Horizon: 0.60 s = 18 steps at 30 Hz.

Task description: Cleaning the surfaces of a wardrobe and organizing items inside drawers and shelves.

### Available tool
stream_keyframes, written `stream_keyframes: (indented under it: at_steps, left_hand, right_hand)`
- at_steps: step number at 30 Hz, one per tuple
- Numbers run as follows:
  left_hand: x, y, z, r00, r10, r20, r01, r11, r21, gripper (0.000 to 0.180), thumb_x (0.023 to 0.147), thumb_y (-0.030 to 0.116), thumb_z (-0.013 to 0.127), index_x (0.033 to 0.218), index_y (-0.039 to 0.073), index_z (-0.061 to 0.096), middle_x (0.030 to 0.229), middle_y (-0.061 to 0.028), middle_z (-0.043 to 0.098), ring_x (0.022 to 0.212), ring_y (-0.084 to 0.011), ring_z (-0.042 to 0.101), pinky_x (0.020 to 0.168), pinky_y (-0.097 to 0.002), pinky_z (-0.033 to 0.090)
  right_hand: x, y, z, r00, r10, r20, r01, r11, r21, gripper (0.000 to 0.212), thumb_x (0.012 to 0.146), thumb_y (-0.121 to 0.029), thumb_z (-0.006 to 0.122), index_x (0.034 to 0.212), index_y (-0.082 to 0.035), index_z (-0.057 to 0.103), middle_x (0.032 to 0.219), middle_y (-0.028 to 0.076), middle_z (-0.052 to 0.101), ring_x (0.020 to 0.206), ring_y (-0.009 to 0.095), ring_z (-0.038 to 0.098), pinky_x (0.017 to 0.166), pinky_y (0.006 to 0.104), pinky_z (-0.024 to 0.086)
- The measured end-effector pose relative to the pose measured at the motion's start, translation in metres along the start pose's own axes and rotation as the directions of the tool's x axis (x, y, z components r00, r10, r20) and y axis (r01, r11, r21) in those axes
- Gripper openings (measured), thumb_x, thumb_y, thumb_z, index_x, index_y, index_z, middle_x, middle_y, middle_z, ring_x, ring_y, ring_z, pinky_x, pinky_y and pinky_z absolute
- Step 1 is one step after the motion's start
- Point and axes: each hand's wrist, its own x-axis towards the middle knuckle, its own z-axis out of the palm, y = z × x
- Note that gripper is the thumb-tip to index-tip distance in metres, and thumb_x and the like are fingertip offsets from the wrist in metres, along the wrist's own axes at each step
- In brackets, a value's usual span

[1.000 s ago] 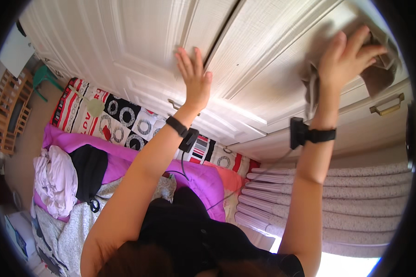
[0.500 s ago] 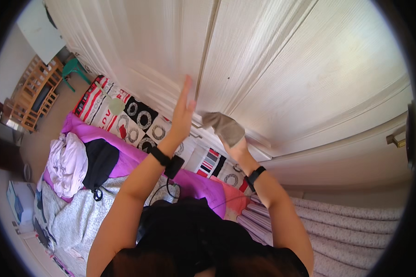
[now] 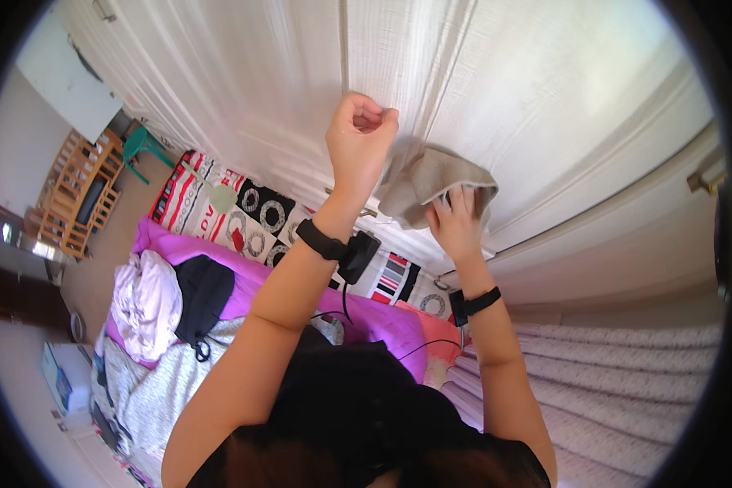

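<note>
In front of the pale wooden cabinet doors (image 3: 537,89), my right hand (image 3: 459,224) has its fingers on a grey-beige cloth (image 3: 435,183). The cloth lies bunched against the door panel, with a fold hanging over the fingers. Raised to the left of it, my left hand (image 3: 358,142) is curled into a loose fist, thumb meeting forefinger; nothing shows inside it. A dark strap with a small black box (image 3: 358,256) sits on my left wrist, and a black band (image 3: 481,301) on my right.
Below the doors lies a bed with a patterned sheet (image 3: 252,203), a purple cover (image 3: 260,281), pale crumpled clothing (image 3: 146,301) and a black garment (image 3: 203,293). A pleated curtain (image 3: 594,374) hangs at lower right. A green stool (image 3: 141,146) and wooden rack (image 3: 77,191) stand far left.
My left hand has risen and gone from stretched fingers to a curled fist. My right hand has moved up and right with the cloth, which is now spread wider on the door.
</note>
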Motion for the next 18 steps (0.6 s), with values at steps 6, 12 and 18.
stream_keyframes:
  at_steps: [6,12,18]
  left_hand:
    - [-0.007,-0.014,0.008,0.997,0.011,-0.081,-0.028,0.976,-0.215,0.023,0.079,-0.002,0.067,0.087,0.009,0.049,0.078,0.0028,0.045,0.067,-0.0049,0.041,0.061,-0.0192,0.037]
    - [-0.013,-0.018,0.012,0.995,-0.020,-0.098,-0.016,0.935,-0.355,0.026,0.079,-0.004,0.064,0.089,0.010,0.045,0.082,0.0027,0.041,0.068,-0.0048,0.038,0.062,-0.0190,0.035]
    - [-0.019,-0.025,0.013,0.992,0.067,-0.106,-0.084,0.982,-0.171,0.025,0.078,-0.008,0.059,0.089,0.009,0.043,0.082,0.0016,0.042,0.069,-0.0062,0.039,0.064,-0.0206,0.037]
  right_hand:
    - [0.004,-0.029,-0.006,0.996,0.084,-0.016,-0.082,0.992,0.092,0.034,0.074,-0.014,0.065,0.107,-0.010,0.062,0.127,0.011,0.048,0.122,0.034,0.043,0.098,0.0475,0.037]
    - [0.001,-0.040,-0.007,0.992,0.129,0.006,-0.130,0.991,0.032,0.036,0.074,-0.014,0.064,0.110,-0.010,0.062,0.129,0.013,0.046,0.123,0.035,0.043,0.098,0.0480,0.038]
    - [0.011,-0.051,-0.005,0.989,0.146,-0.029,-0.143,0.986,0.083,0.036,0.074,-0.012,0.064,0.110,-0.008,0.062,0.129,0.017,0.045,0.122,0.039,0.043,0.099,0.0478,0.037]
